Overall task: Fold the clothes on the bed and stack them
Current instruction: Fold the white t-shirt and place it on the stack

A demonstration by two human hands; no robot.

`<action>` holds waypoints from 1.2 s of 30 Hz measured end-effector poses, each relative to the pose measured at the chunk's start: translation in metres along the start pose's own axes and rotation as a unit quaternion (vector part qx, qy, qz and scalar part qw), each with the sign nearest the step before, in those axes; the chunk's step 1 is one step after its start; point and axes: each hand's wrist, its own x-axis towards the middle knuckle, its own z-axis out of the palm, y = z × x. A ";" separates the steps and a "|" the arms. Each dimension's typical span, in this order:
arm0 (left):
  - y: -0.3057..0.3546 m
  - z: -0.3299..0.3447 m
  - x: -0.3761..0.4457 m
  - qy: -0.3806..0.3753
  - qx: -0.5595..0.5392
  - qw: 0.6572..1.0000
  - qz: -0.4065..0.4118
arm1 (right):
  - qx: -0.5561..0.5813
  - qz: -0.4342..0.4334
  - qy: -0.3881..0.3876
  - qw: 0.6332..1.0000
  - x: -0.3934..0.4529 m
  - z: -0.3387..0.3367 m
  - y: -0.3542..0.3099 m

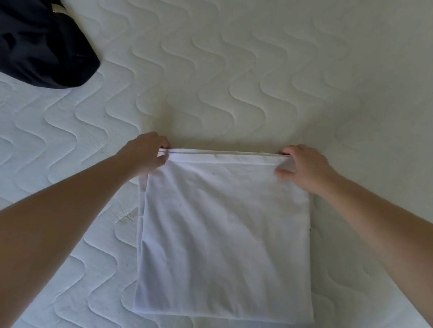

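We have the flat white cotton garment [226,242] lying low in the middle of the frame on the cream quilted mattress of the bed [274,63], already squared into a neat rectangle. Our left hand [145,153] pinches its upper left corner and our right hand [303,167] pinches the upper right, fingers curled round the doubled top edge, which runs taut between them.

Watch the risk here: the layers are thin and slippery, so if one hand lifts sooner than the other, we judge the sides will skew and the under layer, peeking out on the left, could slide further. A loose pinch could drop the inner layer.

Up in the upper left of the frame sits a crumpled dark navy garment [29,29], well apart, not yet folded.
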 end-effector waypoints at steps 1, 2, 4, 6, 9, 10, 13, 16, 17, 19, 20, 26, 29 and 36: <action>0.004 0.002 0.000 -0.004 0.008 1.000 -0.005 | -0.018 -0.006 0.003 1.000 0.003 0.000 -0.001; 0.007 0.003 0.001 -0.009 0.007 1.000 -0.013 | -0.034 -0.009 0.006 0.999 0.006 -0.002 -0.002; 0.012 0.002 0.003 -0.029 -0.018 0.999 -0.035 | -0.056 -0.008 -0.004 0.998 0.011 -0.005 -0.004; 0.013 -0.003 0.005 -0.066 0.000 0.997 -0.034 | -0.060 -0.012 -0.024 0.998 0.014 -0.009 -0.007; 0.016 -0.009 0.003 -0.074 0.019 0.997 0.004 | -0.016 -0.024 -0.016 0.999 0.007 -0.015 -0.009; 0.018 -0.012 -0.001 -0.068 0.004 0.998 0.016 | -0.015 -0.034 -0.012 0.999 0.002 -0.019 -0.009; 0.024 -0.031 -0.018 -0.082 -0.004 0.995 0.055 | -0.023 -0.071 0.002 0.997 -0.018 -0.033 -0.009; 0.034 -0.063 -0.047 -0.084 -0.009 0.994 0.076 | -0.023 -0.108 0.027 0.994 -0.044 -0.059 -0.012; 0.037 -0.077 -0.057 -0.079 -0.021 0.994 0.079 | -0.031 -0.119 0.038 0.992 -0.053 -0.070 -0.013; 0.047 -0.106 -0.081 -0.063 -0.033 0.994 0.083 | -0.034 -0.134 0.064 0.988 -0.074 -0.093 -0.015; 0.052 -0.124 -0.093 -0.052 -0.034 0.994 0.085 | -0.027 -0.139 0.080 0.987 -0.085 -0.107 -0.017; 0.080 -0.218 -0.146 0.075 -0.035 0.993 0.089 | 0.015 -0.131 0.199 0.971 -0.135 -0.194 -0.040; 0.088 -0.243 -0.161 0.154 -0.026 0.983 0.096 | -0.007 -0.150 0.278 0.949 -0.150 -0.222 -0.054; 0.075 -0.199 -0.163 0.299 0.036 0.944 0.134 | -0.078 -0.162 0.363 0.914 -0.152 -0.186 -0.057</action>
